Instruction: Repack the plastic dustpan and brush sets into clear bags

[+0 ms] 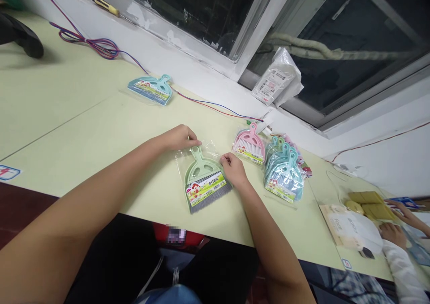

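Observation:
A light green dustpan and brush set (201, 168) with grey bristles lies in a clear plastic bag in front of me, a printed mushroom label across it. My left hand (181, 138) pinches the bag near the top of the dustpan's handle. At the bag's right edge, the fingers of my right hand (233, 167) are closed on the plastic. To the right, a bagged pink dustpan set (250, 143) lies beside a row of overlapping blue and green bagged sets (285, 176). A bagged blue set (151, 89) lies apart, farther back on the left.
The pale table (83, 129) meets a white wall with windows. A coiled cable (97, 46) runs along the back, and a screwdriver (105, 6) rests on the ledge. A labelled plastic packet (277, 80) leans by the window. At right, another person's hands (393, 234) are near yellow cloth (371, 204).

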Available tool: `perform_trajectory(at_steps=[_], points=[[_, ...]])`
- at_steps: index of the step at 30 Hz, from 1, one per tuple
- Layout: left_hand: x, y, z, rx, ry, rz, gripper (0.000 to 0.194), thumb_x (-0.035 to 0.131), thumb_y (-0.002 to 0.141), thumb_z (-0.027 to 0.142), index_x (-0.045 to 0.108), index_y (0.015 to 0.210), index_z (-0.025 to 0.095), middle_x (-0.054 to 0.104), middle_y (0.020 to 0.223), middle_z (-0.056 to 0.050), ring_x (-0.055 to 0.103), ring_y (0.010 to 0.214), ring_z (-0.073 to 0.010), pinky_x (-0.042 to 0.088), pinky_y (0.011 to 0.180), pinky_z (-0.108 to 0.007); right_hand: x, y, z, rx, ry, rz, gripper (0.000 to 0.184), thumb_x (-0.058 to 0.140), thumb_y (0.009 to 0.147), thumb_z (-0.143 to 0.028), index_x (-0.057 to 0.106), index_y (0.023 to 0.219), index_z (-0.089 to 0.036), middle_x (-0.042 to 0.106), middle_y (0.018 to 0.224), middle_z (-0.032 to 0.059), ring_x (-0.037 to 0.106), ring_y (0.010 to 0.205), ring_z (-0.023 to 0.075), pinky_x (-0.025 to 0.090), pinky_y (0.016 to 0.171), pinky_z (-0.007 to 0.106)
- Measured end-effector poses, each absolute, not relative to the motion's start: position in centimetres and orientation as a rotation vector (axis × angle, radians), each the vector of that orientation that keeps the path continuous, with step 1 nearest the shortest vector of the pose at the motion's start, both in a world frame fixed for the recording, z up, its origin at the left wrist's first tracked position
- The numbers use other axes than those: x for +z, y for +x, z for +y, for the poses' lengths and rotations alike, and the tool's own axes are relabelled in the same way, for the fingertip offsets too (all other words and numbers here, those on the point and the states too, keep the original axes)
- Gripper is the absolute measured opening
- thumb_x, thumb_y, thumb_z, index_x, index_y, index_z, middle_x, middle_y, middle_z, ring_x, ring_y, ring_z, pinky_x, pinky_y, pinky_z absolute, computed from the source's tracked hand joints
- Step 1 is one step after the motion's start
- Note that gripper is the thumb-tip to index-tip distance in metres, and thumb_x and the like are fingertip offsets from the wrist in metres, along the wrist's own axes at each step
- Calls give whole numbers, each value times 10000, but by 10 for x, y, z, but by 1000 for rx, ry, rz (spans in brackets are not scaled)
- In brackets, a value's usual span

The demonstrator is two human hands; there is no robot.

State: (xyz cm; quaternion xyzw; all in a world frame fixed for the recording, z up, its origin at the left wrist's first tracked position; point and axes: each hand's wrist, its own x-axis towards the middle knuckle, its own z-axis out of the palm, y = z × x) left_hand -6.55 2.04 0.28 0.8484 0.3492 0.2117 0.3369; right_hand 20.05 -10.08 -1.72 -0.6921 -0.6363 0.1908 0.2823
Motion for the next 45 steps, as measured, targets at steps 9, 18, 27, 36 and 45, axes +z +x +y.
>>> perform_trajectory(at_steps=[9,18,27,36,45], points=[[5,-66,18,537,2228,918,435,625,871,577,825,877,190,781,824,-44,615,660,-148,427,629,-261,-17,200,-101,519,-1847,-1707,233,502,952,-399,650,891,-229,721,861,25,635,796,204,443,757,320],[8,-65,17,529,2233,924,437,620,865,573,820,843,186,764,776,-41,588,638,-146,409,619,-268,-17,200,-102,518,-1853,-1708,245,500,961,-415,648,891,-232,723,868,20,633,796,201,438,748,317],[6,-66,18,522,2250,918,427,613,879,572,824,884,202,774,816,-45,595,650,-150,407,624,-272,-18,199,-101,512,-1860,-1701,251,506,957,-421,650,876,-232,726,863,25,631,787,202,430,736,316],[9,-67,17,502,2216,940,476,623,843,636,795,779,197,686,650,-18,515,578,-136,361,556,-274,-18,198,-100,528,-1828,-1657,252,509,948,-433,649,896,-230,716,837,23,632,771,202,453,746,318],[7,-66,18,504,2062,894,420,679,811,592,825,862,201,748,772,-26,590,673,-152,431,614,-259,-2,198,-103,426,-1747,-1640,256,540,939,-441,657,950,-214,729,914,57,646,799,206,482,768,327]])
